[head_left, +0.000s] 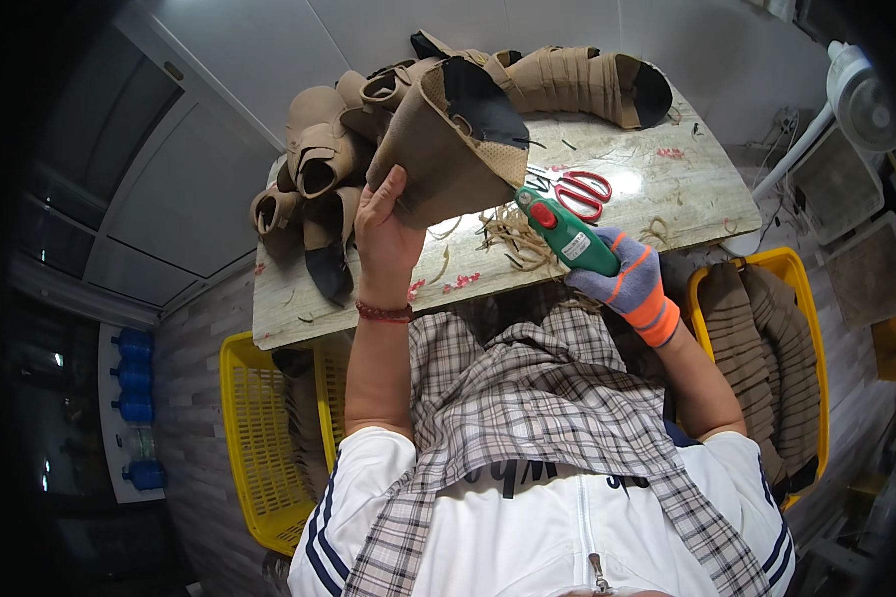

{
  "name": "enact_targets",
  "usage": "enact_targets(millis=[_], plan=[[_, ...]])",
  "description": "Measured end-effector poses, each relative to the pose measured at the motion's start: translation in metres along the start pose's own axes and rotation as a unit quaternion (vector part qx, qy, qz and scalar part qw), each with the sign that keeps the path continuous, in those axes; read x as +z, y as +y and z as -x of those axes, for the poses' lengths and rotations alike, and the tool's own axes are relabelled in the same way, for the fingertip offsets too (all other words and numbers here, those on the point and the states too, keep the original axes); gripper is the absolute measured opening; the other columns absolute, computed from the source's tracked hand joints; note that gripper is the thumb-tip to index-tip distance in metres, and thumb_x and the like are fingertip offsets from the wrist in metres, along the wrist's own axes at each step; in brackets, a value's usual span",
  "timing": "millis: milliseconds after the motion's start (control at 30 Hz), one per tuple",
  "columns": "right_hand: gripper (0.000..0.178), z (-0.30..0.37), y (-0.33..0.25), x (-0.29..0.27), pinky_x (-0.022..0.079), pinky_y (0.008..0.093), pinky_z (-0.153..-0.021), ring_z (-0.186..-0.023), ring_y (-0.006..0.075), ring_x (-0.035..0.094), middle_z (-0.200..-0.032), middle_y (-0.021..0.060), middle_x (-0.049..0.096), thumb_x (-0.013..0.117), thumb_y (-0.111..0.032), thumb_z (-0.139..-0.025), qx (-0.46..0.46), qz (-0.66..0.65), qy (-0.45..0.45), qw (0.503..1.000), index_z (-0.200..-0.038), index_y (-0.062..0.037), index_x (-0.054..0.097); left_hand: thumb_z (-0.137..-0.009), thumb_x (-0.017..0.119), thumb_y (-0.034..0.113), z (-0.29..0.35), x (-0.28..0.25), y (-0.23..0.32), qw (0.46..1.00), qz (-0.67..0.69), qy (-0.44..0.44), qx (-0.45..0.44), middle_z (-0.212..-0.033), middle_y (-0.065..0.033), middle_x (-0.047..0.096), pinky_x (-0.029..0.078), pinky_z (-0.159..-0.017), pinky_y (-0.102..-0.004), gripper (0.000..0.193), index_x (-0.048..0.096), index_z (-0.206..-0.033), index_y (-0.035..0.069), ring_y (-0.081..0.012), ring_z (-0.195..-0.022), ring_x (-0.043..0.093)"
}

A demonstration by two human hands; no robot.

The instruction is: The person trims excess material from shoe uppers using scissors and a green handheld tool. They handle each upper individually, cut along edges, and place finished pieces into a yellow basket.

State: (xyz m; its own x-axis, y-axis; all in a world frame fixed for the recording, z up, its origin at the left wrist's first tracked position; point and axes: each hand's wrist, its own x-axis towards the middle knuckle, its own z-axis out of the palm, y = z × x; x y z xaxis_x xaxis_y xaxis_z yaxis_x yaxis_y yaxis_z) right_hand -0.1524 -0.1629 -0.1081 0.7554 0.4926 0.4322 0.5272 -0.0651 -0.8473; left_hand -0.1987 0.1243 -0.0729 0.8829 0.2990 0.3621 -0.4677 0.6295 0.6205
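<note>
My bare left hand (386, 227) grips the lower left side of a brown shoe upper (436, 159), holding it up over the table. The piece has a black lining and a tan perforated strip along its right edge. My right hand (629, 277), in a purple and orange glove, is wrapped round a green handheld electric cutter (567, 237) with a red button. The cutter's head is close to the upper's lower right corner; I cannot tell whether they touch. Just behind the cutter lie red-handled scissors (584, 196) on the table.
Cut tan strips (513, 239) litter the worn table (702, 199). More brown uppers are piled at the left (321, 139), and a nested row of uppers (567, 85) lies at the back. Yellow baskets stand left (244, 438) and right (811, 348), with brown uppers inside.
</note>
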Motion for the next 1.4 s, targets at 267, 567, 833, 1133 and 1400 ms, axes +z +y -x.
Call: enact_targets(millis=[267, 567, 833, 1133, 1400], plan=[[0.045, -0.010, -0.001, 0.008, 0.049, 0.0240, -0.060, -0.067, 0.0064, 0.059, -0.077, 0.0053, 0.067, 0.082, -0.027, -0.072, 0.058, -0.066, -0.007, 0.996, -0.103, 0.0007, 0.063, -0.089, 0.061, 0.001, 0.013, -0.012, -0.009, 0.982, -0.177, -0.046, 0.038, -0.115, -0.0091, 0.065, 0.047, -0.092, -0.0323, 0.029, 0.061, -0.118, -0.001, -0.0190, -0.104, 0.061], [0.035, -0.009, 0.013, -0.012, 0.045, 0.0208, -0.054, -0.060, 0.0060, 0.055, -0.076, 0.0007, 0.062, 0.076, -0.018, -0.080, 0.111, -0.211, 0.083, 0.968, -0.105, 0.0005, 0.061, -0.078, 0.074, 0.017, -0.102, -0.041, 0.069, 0.593, -0.774, -0.061, 0.214, -0.094, -0.0125, 0.067, 0.049, -0.071, -0.0322, 0.032, 0.066, -0.102, -0.003, -0.0201, -0.080, 0.062], [0.037, 0.007, 0.037, -0.034, 0.044, 0.0257, -0.053, -0.055, 0.0117, 0.054, -0.066, 0.0048, 0.058, 0.065, -0.032, -0.089, 0.135, -0.159, 0.147, 0.967, -0.100, 0.0023, 0.058, -0.079, 0.070, 0.016, -0.219, -0.048, 0.051, 0.535, -0.787, 0.043, 0.304, -0.099, -0.0155, 0.066, 0.048, -0.089, -0.0363, 0.029, 0.068, -0.102, 0.000, -0.0272, -0.095, 0.062], [0.043, 0.009, 0.064, -0.045, 0.045, 0.0275, -0.052, -0.053, 0.0141, 0.054, -0.062, 0.0059, 0.056, 0.070, -0.037, -0.084, 0.182, -0.174, 0.185, 0.950, -0.096, 0.0025, 0.057, -0.083, 0.070, 0.019, -0.243, -0.118, -0.179, 0.944, -0.223, 0.230, -0.083, -0.149, -0.0158, 0.030, 0.011, -0.114, -0.0417, 0.081, 0.022, -0.144, -0.004, -0.0256, -0.140, 0.020], [0.028, 0.020, 0.093, -0.051, 0.045, 0.0256, -0.051, -0.053, 0.0113, 0.054, -0.068, 0.0049, 0.058, 0.069, -0.015, -0.085, 0.227, -0.204, 0.223, 0.926, -0.102, 0.0040, 0.057, -0.082, 0.071, 0.025, -0.281, -0.125, -0.214, 0.924, -0.203, 0.255, -0.202, -0.125, -0.0105, 0.057, 0.027, -0.106, -0.0408, 0.045, 0.058, -0.120, 0.003, -0.0242, -0.119, 0.046]])
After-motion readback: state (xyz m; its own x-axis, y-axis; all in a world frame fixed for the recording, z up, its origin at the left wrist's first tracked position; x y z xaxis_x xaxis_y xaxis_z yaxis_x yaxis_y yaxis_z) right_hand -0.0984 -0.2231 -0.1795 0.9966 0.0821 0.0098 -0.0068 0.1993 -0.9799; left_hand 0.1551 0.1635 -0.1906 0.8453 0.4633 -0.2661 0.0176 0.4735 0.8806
